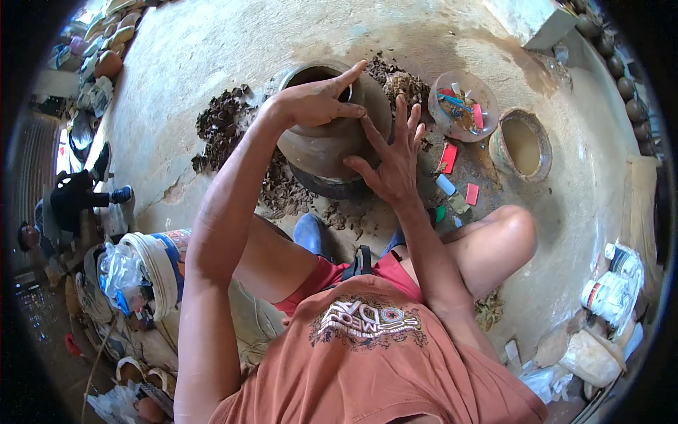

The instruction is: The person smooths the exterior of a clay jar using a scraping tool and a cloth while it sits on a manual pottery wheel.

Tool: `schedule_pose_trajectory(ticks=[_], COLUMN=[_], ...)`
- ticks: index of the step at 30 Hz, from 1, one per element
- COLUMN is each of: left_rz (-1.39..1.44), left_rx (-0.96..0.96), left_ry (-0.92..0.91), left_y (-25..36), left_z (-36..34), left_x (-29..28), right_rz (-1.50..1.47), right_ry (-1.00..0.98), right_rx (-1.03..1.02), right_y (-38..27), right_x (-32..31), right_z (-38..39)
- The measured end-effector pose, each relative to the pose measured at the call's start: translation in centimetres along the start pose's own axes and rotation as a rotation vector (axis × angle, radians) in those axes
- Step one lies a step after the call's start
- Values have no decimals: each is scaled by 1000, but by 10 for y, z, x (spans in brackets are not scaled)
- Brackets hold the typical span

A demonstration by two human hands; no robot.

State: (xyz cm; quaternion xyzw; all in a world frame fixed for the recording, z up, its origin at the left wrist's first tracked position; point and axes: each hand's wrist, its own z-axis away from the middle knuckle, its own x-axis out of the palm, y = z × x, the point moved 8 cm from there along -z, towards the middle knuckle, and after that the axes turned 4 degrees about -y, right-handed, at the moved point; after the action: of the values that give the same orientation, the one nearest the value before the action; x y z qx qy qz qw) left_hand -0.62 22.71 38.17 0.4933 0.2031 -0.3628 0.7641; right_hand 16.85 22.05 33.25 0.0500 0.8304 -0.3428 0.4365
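Note:
A round, wet grey-brown clay pot [321,152] with a wide mouth stands between my feet on a dark round base [328,185]. My left hand [318,102] lies across the near side of its mouth, fingers stretched toward the right rim. The thumb points right along the shoulder, and part of the hand's underside is hidden. My right hand [394,166] is at the pot's right side, fingers spread, with thumb and index finger at the wall. Neither hand shows a tool in it.
Clay scraps [222,124] lie around the pot. To the right are a clear tub [487,92] of small tools, a bucket [503,148] of murky water, and red scraper-like pieces [448,157]. A white bucket [159,272] stands by my left leg; a person [78,201] is at far left.

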Motion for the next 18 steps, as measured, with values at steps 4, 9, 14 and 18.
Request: schedule_pose_trajectory(ticks=[4, 9, 14, 18], left_rz=[12, -25, -61, -65], left_rx=[97, 86, -19, 19], left_ry=[59, 78, 50, 36], left_y=[2, -5, 5, 12], left_z=[-2, -2, 5, 0], left_x=[1, 1, -3, -10], right_rz=[-25, -14, -3, -9], right_ry=[-9, -64, 110, 267], right_rx=[-18, -143, -101, -28], right_y=[-14, -47, -27, 10], right_x=[6, 11, -8, -54], right_z=[12, 23, 25, 11])
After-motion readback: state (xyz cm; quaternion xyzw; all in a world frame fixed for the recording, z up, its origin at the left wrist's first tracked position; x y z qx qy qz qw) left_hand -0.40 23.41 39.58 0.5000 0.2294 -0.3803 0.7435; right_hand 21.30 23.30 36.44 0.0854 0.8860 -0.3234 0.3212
